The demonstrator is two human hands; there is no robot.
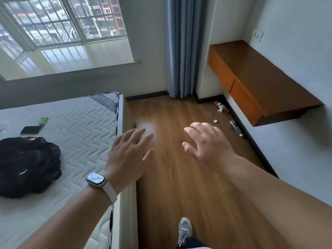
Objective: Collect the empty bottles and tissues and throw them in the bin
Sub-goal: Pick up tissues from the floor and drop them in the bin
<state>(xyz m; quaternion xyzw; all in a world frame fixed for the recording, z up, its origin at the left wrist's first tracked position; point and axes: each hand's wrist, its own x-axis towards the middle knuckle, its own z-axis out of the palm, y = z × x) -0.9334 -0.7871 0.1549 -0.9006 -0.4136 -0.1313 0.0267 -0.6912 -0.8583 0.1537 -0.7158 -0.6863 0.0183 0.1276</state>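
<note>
Step in hand: approach, with nothing collected yet. Your left hand point(129, 151) and right hand point(208, 144) are held out over the floor point(179, 177), fingers spread, holding nothing. The far bottle point(221, 106) and near bottle point(235, 127) lie along the floor's right edge against the skirting. The far tissue point(219, 110) touches the first, and the near tissue point(215, 121) sits between them. No bin is in view. The next move, as judged, is to step forward, stoop and grip the near bottle.
</note>
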